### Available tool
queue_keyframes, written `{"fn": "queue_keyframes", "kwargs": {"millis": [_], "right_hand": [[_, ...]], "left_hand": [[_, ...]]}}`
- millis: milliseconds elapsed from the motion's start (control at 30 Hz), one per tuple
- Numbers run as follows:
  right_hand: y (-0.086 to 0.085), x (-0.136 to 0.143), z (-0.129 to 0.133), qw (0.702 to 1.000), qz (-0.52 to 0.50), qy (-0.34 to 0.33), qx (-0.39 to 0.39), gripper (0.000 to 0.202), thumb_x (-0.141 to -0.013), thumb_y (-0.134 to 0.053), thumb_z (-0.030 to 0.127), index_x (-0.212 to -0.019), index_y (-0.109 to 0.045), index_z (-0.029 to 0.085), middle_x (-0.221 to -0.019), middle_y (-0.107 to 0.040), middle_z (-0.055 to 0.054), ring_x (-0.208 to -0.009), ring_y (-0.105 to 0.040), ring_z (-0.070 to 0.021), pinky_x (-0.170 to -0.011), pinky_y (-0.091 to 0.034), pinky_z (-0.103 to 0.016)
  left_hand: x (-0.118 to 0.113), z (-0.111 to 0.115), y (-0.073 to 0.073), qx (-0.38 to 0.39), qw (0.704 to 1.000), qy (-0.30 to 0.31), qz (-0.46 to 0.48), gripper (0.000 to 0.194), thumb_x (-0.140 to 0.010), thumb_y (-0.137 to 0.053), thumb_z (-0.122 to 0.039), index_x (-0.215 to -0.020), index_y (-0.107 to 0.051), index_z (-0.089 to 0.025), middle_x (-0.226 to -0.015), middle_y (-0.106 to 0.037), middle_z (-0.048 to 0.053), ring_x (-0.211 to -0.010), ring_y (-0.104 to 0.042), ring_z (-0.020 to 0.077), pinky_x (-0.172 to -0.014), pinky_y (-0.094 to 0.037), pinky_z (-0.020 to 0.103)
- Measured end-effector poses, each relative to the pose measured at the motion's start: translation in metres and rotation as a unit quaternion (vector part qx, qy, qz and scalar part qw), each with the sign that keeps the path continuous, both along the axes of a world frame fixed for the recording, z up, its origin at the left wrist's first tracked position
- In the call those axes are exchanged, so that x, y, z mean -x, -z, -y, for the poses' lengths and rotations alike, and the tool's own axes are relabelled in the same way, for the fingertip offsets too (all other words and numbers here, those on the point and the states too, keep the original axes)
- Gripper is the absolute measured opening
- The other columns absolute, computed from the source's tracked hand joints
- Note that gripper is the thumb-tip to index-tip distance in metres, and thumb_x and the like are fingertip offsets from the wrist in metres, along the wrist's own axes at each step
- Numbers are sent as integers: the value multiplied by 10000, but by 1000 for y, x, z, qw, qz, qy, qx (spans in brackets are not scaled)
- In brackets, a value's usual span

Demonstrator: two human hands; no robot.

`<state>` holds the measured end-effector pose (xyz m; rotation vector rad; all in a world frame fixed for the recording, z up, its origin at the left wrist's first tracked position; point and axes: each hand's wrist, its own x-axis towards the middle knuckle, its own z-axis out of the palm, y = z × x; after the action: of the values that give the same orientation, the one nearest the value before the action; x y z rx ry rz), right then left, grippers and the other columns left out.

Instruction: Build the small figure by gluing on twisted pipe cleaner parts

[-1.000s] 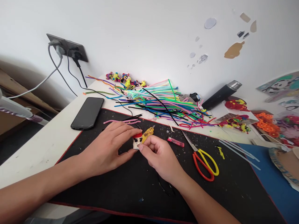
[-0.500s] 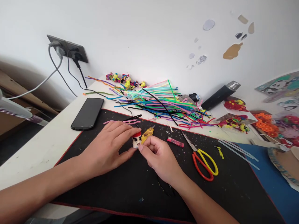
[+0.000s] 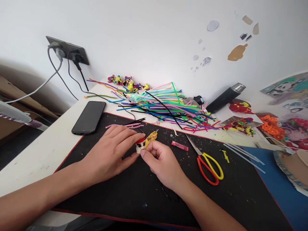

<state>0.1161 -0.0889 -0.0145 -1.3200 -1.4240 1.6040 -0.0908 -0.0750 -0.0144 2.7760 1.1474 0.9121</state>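
Between my two hands, over the black mat (image 3: 134, 195), is a small white doll head (image 3: 139, 148) with a red top and black brows and eyes. My left hand (image 3: 115, 147) is closed around its left side, fingers over the red top and thumb low down. The thumb and forefinger of my right hand (image 3: 162, 158) pinch at the lower right of the face. Whether a small piece is inside that pinch is hidden. Just behind lies a yellow, brown-spotted glue gun-like tool (image 3: 151, 138) with a pale tip, partly covered by my right hand.
Scissors (image 3: 204, 160) with red and yellow handles and a pink lighter (image 3: 179, 146) lie to the right, near clear glue sticks (image 3: 245, 154). A phone (image 3: 89, 117) sits at left. Behind are a pile of pipe cleaners (image 3: 163, 104) and a black flask (image 3: 226, 98).
My right fingertips have shifted slightly left across the face and now cover its lower part, where a mouth showed before. My left hand keeps its hold. The whole view has shifted slightly.
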Motion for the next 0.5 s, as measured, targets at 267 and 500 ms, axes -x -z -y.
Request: {"fn": "queue_keyframes", "kwargs": {"millis": [267,500], "right_hand": [[-1,1,0,1000,-11,2,10,233,-910,-683,340,-770,-556,204,-592,-437,82,-499,-356,-79,-462,-256,-219],[-1,-2,0,999,-31,-2,9,256,-922,-687,381,-780,-567,204,-571,-416,94,-455,-321,-65,-452,-237,-226]], "left_hand": [[-1,0,0,-7,1000,1,7,318,-999,-626,-242,-1304,-626,-153,-1155,-733,123,-1048,-648,277,-956,-487,442],[1,-1,3,37,999,-1,39,348,-999,-622,-287,-1332,-622,-184,-1189,-739,110,-1099,-661,272,-1003,-500,444]]}}
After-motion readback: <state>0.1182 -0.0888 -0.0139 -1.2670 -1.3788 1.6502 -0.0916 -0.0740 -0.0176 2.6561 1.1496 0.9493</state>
